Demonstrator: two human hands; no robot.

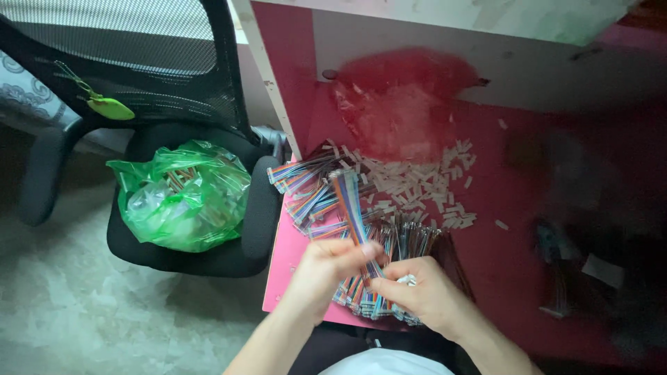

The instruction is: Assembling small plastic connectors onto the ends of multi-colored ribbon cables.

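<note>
Nearest the camera, the left hand (326, 267) is pinching a flat multicoloured ribbon cable (351, 205) between thumb and fingertips, the cable running up and away over the pile. Just beside it, the right hand (425, 295) is closing its fingers on a small white connector (406, 280) at the cable's near end; the two hands are almost touching. Both are working over a heap of ribbon cables (326, 191) lying on the pink table (514, 208), the heap reaching to the table's near edge and overhanging the left edge slightly. Beyond the heap, loose white connectors (431, 184) are lying scattered, with a clear plastic bag (399, 114) behind them. Open pink surface is lying to the right of the connectors. Off the table's left edge, a black office chair (229, 257) is standing close, carrying a green plastic bag (184, 194).
</note>
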